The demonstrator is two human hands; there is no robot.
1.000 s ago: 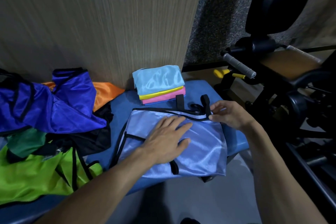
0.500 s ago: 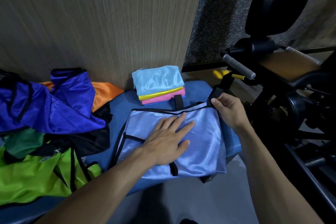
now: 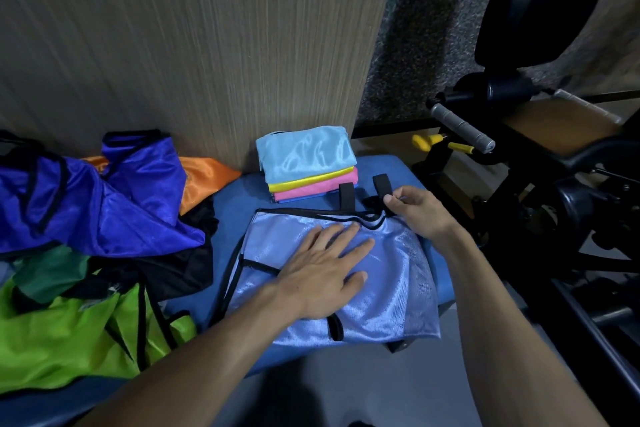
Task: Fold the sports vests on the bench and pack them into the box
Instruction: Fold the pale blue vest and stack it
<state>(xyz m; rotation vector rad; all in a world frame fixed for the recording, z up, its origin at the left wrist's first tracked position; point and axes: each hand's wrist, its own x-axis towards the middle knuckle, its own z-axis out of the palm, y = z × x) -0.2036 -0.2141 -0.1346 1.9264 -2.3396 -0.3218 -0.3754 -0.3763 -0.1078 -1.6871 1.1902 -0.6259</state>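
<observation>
The person is working through the folding step: a pale lilac vest (image 3: 346, 274) is lying spread on the blue tabletop (image 3: 235, 208), its near edge hanging a little over the front. The left hand (image 3: 323, 274) is pressing flat on the middle of it, fingers straight and slightly spread, pinning the cloth. The right hand (image 3: 420, 215) is pinching the vest's black trim at the far right corner, just beside two black straps (image 3: 381, 184) sticking up, its fingers (image 3: 393, 201) closed together on that edge. Just behind, touching the wooden wall panel (image 3: 190, 45), a stack of folded vests (image 3: 308, 163) is sitting, light blue on top, then yellow, pink and a sliver of blue. To the left a loose heap is waiting: a royal blue vest (image 3: 104, 204), an orange one (image 3: 204, 177), black, dark green and a lime green vest (image 3: 69, 340). By my reckoning the next move is tucking the straps in and carrying that pinched corner across while the flat hand is holding the fold line steady; the slippery fabric will probably want smoothing. No box is in view, so packing looks some way off. I am seeing no brand, label or readable writing anywhere.
</observation>
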